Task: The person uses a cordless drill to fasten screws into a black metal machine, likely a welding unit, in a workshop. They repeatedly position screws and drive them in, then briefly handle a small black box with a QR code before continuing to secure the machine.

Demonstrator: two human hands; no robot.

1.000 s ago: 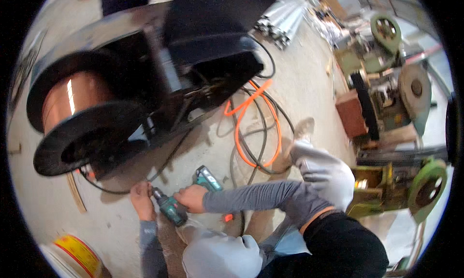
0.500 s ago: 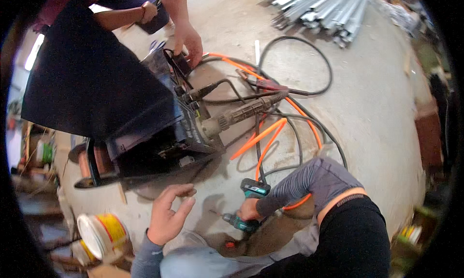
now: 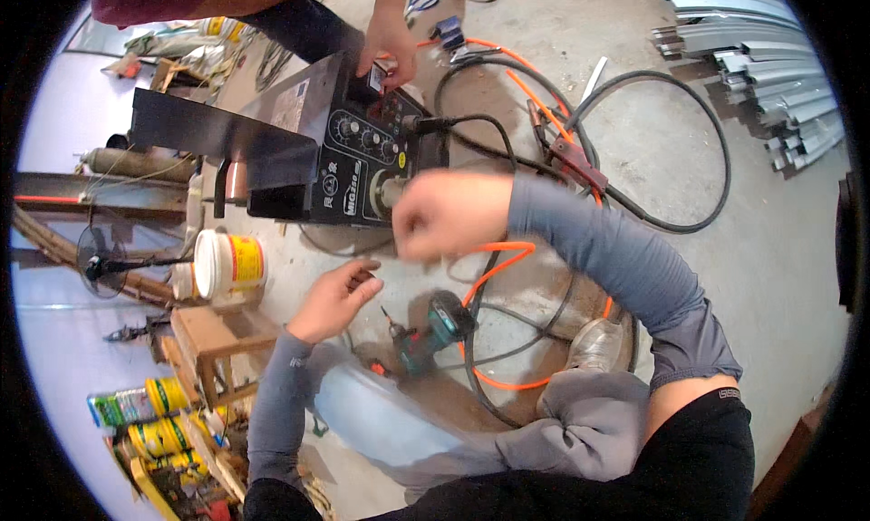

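My left hand [image 3: 337,302] is held over the floor beside the welding machine, fingers partly stretched and thumb apart, with nothing in it. Smeared by motion, my right hand [image 3: 453,215] is in front of the round cable socket on the black welding machine [image 3: 313,172]; its fingers look curled, and whether they hold anything cannot be made out. Below my hands, a teal and black cordless drill [image 3: 426,335] lies on the floor between my legs, its bit toward my left hand. A co-worker's hand [image 3: 390,50] touches a small dark box on top of the machine.
Black and orange cables [image 3: 521,258] loop over the concrete to the right of the machine. Metal channels [image 3: 761,68] are stacked at the far right. On the left are a white bucket [image 3: 213,265], a wooden stool [image 3: 217,331] and a fan [image 3: 104,263]. Blue-handled scissors [image 3: 421,3] lie at the back.
My right hand has let go of the drill, now lying on the floor, and has moved up to the machine's front. The view has shifted, showing more of the left side.
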